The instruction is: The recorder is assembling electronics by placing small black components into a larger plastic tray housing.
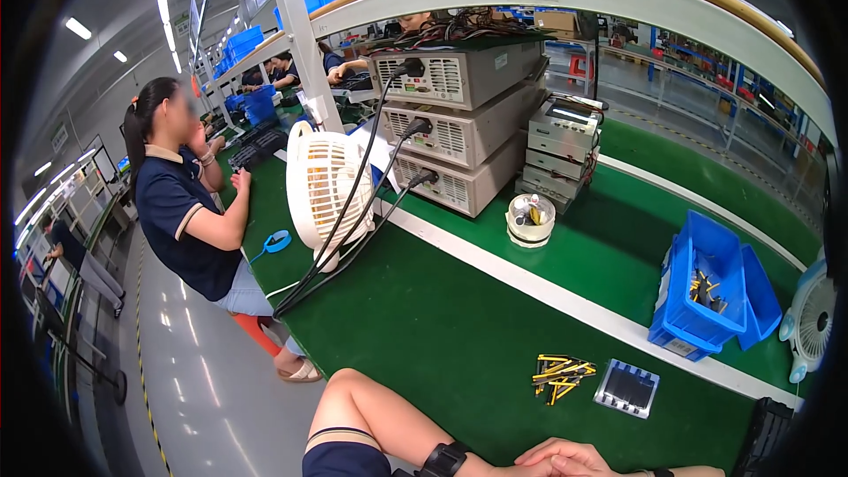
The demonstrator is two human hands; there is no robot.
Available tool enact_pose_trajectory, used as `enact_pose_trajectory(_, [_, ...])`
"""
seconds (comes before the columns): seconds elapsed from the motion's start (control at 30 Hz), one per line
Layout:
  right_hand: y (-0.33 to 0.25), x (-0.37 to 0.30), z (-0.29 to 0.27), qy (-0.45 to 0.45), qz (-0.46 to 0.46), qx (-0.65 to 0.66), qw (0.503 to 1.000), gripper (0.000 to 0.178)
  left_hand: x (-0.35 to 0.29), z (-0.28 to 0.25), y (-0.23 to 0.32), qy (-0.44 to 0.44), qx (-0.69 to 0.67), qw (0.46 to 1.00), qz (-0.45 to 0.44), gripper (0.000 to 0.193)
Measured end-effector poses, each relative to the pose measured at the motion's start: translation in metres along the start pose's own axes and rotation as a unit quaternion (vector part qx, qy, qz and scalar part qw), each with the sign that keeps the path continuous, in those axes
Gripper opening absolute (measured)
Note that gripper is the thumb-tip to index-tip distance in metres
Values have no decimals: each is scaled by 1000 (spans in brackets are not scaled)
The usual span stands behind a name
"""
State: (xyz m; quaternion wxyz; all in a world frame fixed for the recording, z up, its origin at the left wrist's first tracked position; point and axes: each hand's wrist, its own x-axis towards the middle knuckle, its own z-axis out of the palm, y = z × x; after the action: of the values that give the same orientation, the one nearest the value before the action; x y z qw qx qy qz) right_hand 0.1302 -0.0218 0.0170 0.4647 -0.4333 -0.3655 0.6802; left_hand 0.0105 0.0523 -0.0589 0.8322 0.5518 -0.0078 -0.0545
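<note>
My left hand (528,470) and my right hand (572,454) meet at the table's near edge, low in the head view. The right one is folded over the left, its fingers curled together. Most of the left hand's fingers are covered or cut off by the frame. No tool or part shows between them. Beyond them on the green mat (442,300) lies a loose pile of thin yellow-and-black stick-like parts (563,377). Beside that pile sits a small whitish holder with dark strips in it (627,388). Neither is touched by my hands.
Blue bins (698,287) with more such parts stand at the right, near a white-blue fan (811,318). A cream fan (329,185), black cables, stacked grey instruments (459,132) and a round tub (530,223) stand farther back. A seated person (190,194) works at the left.
</note>
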Motion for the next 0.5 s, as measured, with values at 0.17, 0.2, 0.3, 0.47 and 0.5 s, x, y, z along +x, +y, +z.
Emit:
enact_pose_trajectory(0.17, [4, -7, 7, 24, -18, -7, 1000, 44, -5, 8, 15, -11, 24, 1000, 1, 30])
enact_pose_trajectory(0.2, [4, -9, 9, 35, -22, -6, 999, 44, -5, 9, 19, -21, 30, 999, 0, 30])
enact_pose_trajectory(0.3, [13, 5, -3, 6, -19, 32, 999, 42, -5, 1, 35, 9, 33, 999, -21, 30])
enact_pose_trajectory(0.47, [23, 15, -21, -66, -113, -79, 988, 32, -17, -9, 36, 6, 11, 997, -73, 33])
enact_pose_trajectory(0.5, [21, 15, -18, -52, -106, -70, 991, 31, -19, -7, 40, 7, 7, 997, -74, 34])
